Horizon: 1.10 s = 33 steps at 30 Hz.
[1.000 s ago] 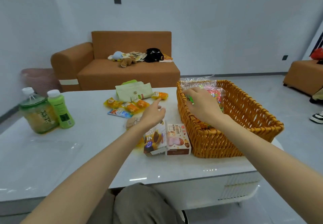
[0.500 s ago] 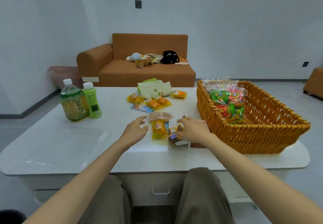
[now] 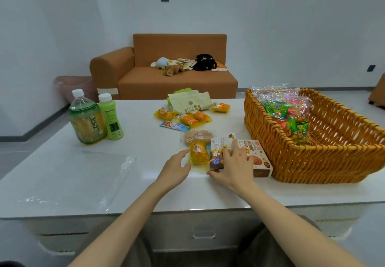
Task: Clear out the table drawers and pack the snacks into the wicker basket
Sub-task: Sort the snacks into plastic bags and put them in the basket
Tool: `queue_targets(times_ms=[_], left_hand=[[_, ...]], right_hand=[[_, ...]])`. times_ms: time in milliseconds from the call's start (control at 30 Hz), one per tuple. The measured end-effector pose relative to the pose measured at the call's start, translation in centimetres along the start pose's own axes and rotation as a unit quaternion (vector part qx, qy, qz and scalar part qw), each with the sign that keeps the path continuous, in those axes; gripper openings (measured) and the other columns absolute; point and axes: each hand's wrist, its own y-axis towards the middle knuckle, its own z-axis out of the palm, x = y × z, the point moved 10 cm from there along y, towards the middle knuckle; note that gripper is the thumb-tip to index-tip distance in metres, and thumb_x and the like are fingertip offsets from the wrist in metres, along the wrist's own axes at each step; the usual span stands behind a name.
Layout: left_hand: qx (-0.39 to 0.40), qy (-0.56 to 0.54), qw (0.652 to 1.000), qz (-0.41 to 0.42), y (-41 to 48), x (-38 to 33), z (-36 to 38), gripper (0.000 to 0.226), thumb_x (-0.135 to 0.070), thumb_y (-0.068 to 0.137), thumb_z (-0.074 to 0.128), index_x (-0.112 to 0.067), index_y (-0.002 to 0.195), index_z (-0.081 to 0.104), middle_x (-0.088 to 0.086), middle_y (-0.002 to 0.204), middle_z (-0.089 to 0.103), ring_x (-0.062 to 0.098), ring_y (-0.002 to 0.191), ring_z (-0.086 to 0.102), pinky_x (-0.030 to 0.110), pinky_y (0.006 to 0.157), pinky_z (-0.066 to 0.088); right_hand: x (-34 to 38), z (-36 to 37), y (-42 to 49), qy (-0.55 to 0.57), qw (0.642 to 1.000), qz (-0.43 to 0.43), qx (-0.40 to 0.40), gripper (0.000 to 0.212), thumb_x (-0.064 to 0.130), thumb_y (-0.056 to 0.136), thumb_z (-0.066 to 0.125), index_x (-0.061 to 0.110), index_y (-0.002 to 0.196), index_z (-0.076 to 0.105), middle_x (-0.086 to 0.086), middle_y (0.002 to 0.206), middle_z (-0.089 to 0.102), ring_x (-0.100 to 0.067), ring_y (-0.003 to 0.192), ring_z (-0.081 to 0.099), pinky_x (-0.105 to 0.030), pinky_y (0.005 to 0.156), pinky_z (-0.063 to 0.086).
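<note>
The wicker basket (image 3: 312,156) stands at the table's right end, with green and red snack bags (image 3: 287,116) leaning inside its far left corner. My right hand (image 3: 233,166) lies over a white and purple snack box (image 3: 217,149), thumb at its near edge and fingers across its top, gripping it. A brown and white cookie box (image 3: 259,158) lies right beside it, against the basket. My left hand (image 3: 177,166) is open, its fingertips at the left edge of a yellow packet (image 3: 199,154). Behind that packet lies a brown packet (image 3: 198,136).
Several yellow packets (image 3: 187,117), a blue packet (image 3: 174,125) and a pale green bag (image 3: 189,102) lie mid-table. Two green bottles (image 3: 86,118) stand at the left. A clear plastic sheet (image 3: 73,175) covers the near left. A shut drawer with a handle (image 3: 204,233) sits below the table's edge.
My right hand left the basket and came down onto the white and purple box. My left hand drew back to the yellow packet. The view shifted right and lower.
</note>
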Motion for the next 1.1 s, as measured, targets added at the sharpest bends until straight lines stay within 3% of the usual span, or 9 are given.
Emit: queue_targets(times_ms=[167,233,367,533,633,733,867,1000,1100], left_hand=[[-0.025,-0.003,1.0,0.019,1.6,0.0,0.2,0.05,-0.022,0.099,0.047,-0.024,0.147,0.033,0.002,0.151,0.036,0.02,0.136,0.036,0.03,0.108,0.033],[-0.037,-0.002,0.999,0.025,2.3,0.2,0.0,0.05,-0.02,0.099,0.047,-0.024,0.146,0.033,0.003,0.15,0.037,0.019,0.136,0.036,0.029,0.107,0.032],[-0.041,0.014,0.998,0.049,3.7,-0.4,-0.1,0.051,-0.018,0.098,0.048,-0.027,0.147,0.033,0.004,0.149,0.038,0.018,0.136,0.036,0.025,0.105,0.031],[-0.033,0.051,0.993,0.099,5.4,-1.8,0.8,0.051,-0.02,0.097,0.05,-0.026,0.145,0.036,-0.001,0.151,0.036,0.018,0.135,0.037,0.025,0.104,0.032],[0.023,0.141,0.982,0.123,6.7,-1.7,3.3,0.052,-0.038,0.094,0.051,-0.036,0.144,0.036,-0.005,0.158,0.02,0.023,0.144,0.019,0.043,0.113,0.03],[0.077,0.276,0.955,0.079,7.3,0.3,5.1,0.053,-0.055,0.094,0.043,-0.045,0.144,0.029,-0.008,0.161,0.004,0.028,0.146,0.006,0.054,0.111,0.027],[0.055,0.313,0.947,0.051,7.7,1.1,4.0,0.053,-0.057,0.092,0.045,-0.041,0.141,0.031,-0.004,0.159,0.012,0.031,0.141,0.022,0.051,0.105,0.035],[0.026,0.308,0.951,0.024,7.9,1.6,1.5,0.044,-0.046,0.092,0.051,-0.033,0.133,0.04,-0.002,0.15,0.028,0.029,0.125,0.04,0.039,0.089,0.042],[0.029,0.315,0.948,-0.014,8.2,3.1,-0.6,0.041,-0.024,0.092,0.054,-0.031,0.131,0.042,-0.002,0.145,0.032,0.028,0.119,0.046,0.033,0.081,0.039]], right_hand=[[0.2,-2.3,0.2,0.061,0.992,-0.015,-0.107,0.058,0.059,0.073,0.056,0.023,0.117,0.053,0.004,0.126,0.055,-0.027,0.101,0.046,-0.033,0.073,0.038],[-0.8,-3.6,0.3,0.073,0.987,0.003,-0.144,0.059,0.059,0.071,0.056,0.02,0.116,0.058,0.003,0.123,0.059,-0.029,0.099,0.05,-0.035,0.077,0.038],[-3.4,-4.5,0.3,0.057,0.987,0.044,-0.146,0.062,0.054,0.079,0.061,0.017,0.129,0.056,-0.001,0.139,0.051,-0.035,0.114,0.048,-0.046,0.099,0.039],[-2.2,-2.8,0.7,-0.029,0.995,-0.002,-0.093,0.048,0.035,0.091,0.054,0.02,0.136,0.049,-0.009,0.154,0.032,-0.043,0.143,0.015,-0.055,0.116,0.005],[1.2,-1.5,1.3,-0.016,0.993,-0.105,-0.05,0.045,0.031,0.094,0.05,0.018,0.137,0.048,-0.004,0.147,0.042,-0.029,0.143,0.023,-0.046,0.118,0.009],[2.6,0.0,2.0,-0.019,0.992,-0.12,-0.022,0.043,0.03,0.093,0.053,0.012,0.132,0.054,-0.009,0.142,0.049,-0.031,0.142,0.028,-0.045,0.117,0.017],[1.9,1.0,3.8,-0.06,0.996,-0.064,0.035,0.044,0.034,0.097,0.045,0.017,0.138,0.047,-0.008,0.154,0.029,-0.029,0.147,0.011,-0.044,0.117,0.01],[2.8,0.2,5.1,0.008,0.997,-0.067,0.032,0.047,0.027,0.098,0.044,0.019,0.145,0.039,-0.006,0.159,0.016,-0.026,0.147,0.01,-0.037,0.118,0.009],[4.0,0.5,6.2,0.064,0.994,-0.086,0.027,0.052,0.025,0.097,0.047,0.021,0.147,0.034,-0.002,0.156,0.026,-0.022,0.141,0.024,-0.033,0.11,0.026]])
